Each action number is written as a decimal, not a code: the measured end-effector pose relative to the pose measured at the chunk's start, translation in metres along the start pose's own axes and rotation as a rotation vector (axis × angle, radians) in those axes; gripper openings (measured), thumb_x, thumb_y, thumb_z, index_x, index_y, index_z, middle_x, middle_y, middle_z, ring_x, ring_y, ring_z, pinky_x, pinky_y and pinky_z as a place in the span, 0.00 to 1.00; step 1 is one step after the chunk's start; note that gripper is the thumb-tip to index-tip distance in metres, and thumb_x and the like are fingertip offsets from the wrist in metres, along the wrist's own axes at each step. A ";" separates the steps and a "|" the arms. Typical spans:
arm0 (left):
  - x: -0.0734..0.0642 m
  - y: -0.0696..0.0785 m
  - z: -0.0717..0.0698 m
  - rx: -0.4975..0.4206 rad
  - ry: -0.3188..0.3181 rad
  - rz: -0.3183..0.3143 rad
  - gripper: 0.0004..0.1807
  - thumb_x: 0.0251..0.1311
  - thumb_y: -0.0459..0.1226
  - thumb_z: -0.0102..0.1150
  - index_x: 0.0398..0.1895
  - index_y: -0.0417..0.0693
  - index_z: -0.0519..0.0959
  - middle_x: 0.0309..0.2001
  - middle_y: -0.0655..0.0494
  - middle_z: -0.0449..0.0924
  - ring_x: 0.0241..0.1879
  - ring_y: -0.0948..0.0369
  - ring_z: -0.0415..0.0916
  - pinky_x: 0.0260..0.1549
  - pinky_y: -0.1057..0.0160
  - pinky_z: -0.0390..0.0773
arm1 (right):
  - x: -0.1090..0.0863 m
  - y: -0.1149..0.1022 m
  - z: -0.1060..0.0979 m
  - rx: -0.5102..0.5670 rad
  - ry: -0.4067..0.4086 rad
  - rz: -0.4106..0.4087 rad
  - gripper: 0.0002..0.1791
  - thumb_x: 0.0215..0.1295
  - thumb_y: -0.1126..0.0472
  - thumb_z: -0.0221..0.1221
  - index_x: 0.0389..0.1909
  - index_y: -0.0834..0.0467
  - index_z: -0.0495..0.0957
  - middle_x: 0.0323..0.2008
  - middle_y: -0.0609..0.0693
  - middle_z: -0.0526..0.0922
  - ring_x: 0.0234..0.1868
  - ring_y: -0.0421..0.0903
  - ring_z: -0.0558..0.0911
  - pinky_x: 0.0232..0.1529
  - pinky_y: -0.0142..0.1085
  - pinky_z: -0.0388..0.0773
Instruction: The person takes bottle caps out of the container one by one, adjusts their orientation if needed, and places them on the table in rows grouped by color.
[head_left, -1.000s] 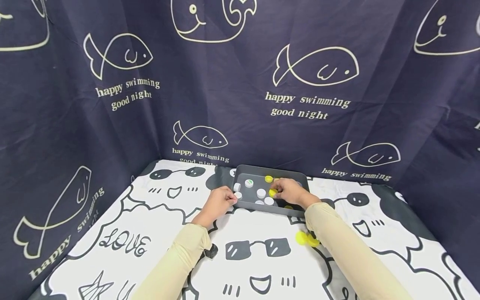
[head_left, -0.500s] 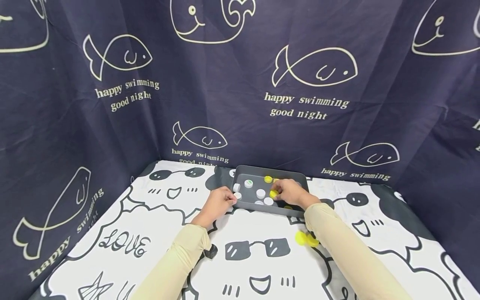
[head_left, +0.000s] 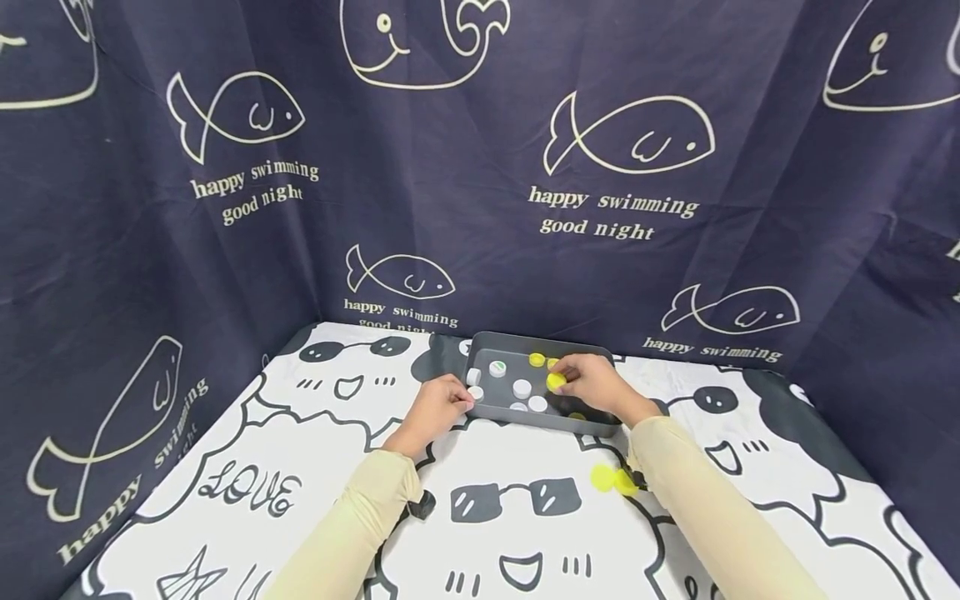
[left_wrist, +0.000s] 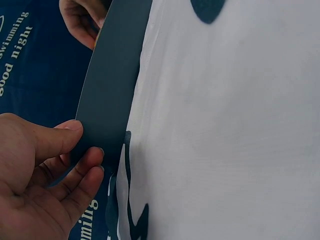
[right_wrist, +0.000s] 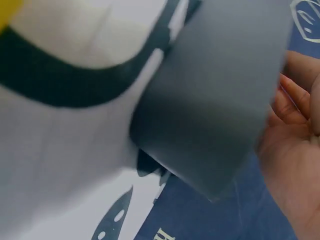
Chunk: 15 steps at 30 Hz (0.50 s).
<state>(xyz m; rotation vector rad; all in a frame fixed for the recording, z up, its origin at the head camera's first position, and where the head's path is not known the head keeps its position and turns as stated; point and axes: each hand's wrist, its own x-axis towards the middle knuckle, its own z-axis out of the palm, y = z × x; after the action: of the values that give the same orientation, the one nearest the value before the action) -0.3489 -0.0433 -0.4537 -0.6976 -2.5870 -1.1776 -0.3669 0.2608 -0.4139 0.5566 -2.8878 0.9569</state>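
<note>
A dark grey tray [head_left: 517, 420] lies on the table, holding several white caps [head_left: 521, 388] and yellow caps [head_left: 537, 360]. My left hand [head_left: 438, 406] grips the tray's near left corner; in the left wrist view the thumb [left_wrist: 67, 132] lies at the rim and the fingers curl against the wall. Over the tray's right half, my right hand [head_left: 597, 387] pinches a yellow bottle cap [head_left: 555, 381] between thumb and fingers. The right wrist view shows that hand [right_wrist: 295, 125] behind the tray wall [right_wrist: 200, 110], which hides the cap.
Yellow discs [head_left: 603, 477] lie on the cartoon-print tablecloth [head_left: 517, 533] in front of the tray, near the right sleeve [head_left: 697, 492]. A dark blue fish-print curtain [head_left: 480, 183] rises just behind the tray and along both sides.
My right hand has lifted the yellow cap slightly and drawn it to the right, away from the white caps. The left hand stays at the tray corner.
</note>
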 end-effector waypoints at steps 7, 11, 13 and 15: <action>-0.001 0.003 0.002 -0.009 0.005 -0.012 0.04 0.56 0.28 0.68 0.26 0.42 0.88 0.31 0.58 0.80 0.33 0.64 0.78 0.34 0.68 0.79 | -0.026 -0.008 -0.012 0.066 0.086 0.007 0.20 0.56 0.64 0.71 0.51 0.61 0.82 0.46 0.55 0.84 0.46 0.52 0.84 0.48 0.45 0.82; -0.002 0.004 0.002 -0.015 0.009 -0.011 0.04 0.55 0.27 0.68 0.26 0.42 0.88 0.31 0.58 0.80 0.34 0.63 0.79 0.35 0.67 0.79 | -0.040 -0.012 -0.013 0.068 0.136 -0.015 0.20 0.55 0.64 0.72 0.50 0.60 0.83 0.45 0.53 0.85 0.45 0.52 0.85 0.47 0.43 0.82; -0.001 0.004 0.002 -0.016 0.016 -0.012 0.04 0.55 0.27 0.69 0.26 0.42 0.88 0.32 0.58 0.81 0.35 0.62 0.79 0.36 0.66 0.79 | -0.048 -0.015 -0.013 0.072 0.156 -0.027 0.19 0.54 0.63 0.72 0.49 0.58 0.84 0.44 0.51 0.85 0.45 0.52 0.84 0.46 0.42 0.82; 0.000 0.003 0.002 -0.016 0.020 -0.011 0.04 0.55 0.27 0.68 0.26 0.42 0.88 0.32 0.58 0.81 0.35 0.61 0.79 0.35 0.65 0.79 | -0.056 -0.020 -0.012 0.085 0.173 -0.032 0.19 0.53 0.63 0.73 0.48 0.56 0.84 0.43 0.48 0.86 0.43 0.51 0.84 0.45 0.40 0.82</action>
<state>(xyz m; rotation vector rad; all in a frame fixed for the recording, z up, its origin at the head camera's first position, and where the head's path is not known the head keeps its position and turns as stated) -0.3473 -0.0402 -0.4536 -0.6722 -2.5710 -1.2035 -0.3083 0.2712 -0.4021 0.4968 -2.6889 1.0701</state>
